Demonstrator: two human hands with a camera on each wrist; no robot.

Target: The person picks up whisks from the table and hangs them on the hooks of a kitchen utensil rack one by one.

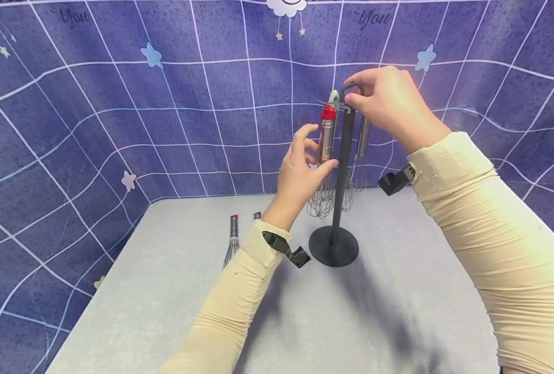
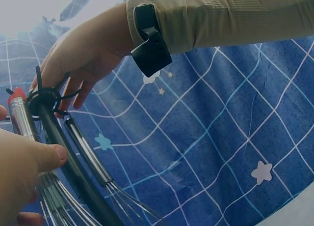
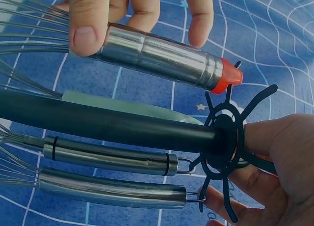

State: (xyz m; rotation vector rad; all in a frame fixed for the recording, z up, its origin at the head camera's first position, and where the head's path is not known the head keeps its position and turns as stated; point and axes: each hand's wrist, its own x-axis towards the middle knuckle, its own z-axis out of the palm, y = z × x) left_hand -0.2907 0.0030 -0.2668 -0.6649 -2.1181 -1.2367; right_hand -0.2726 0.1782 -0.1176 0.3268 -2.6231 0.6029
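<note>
A black stand (image 1: 344, 176) with a round base rises from the table, topped by a loop and a ring of curved hooks (image 3: 265, 92). My right hand (image 1: 396, 101) grips the loop at the top. A metal whisk with a red end cap (image 3: 167, 56) is at the hooks, its wires down. My left hand (image 1: 300, 166) holds this whisk low on its handle, thumb across the front, index finger raised off it. A whisk with a pale green handle (image 3: 127, 105) and two metal-handled whisks (image 3: 117, 155) hang from the other hooks.
Left of the stand, a red-tipped whisk (image 1: 233, 234) lies on the pale table (image 1: 165, 291); another red-tipped handle (image 1: 257, 214) is partly hidden by my left arm. A blue gridded curtain (image 1: 221, 104) hangs close behind. The stand's round base (image 1: 321, 252) rests on the table.
</note>
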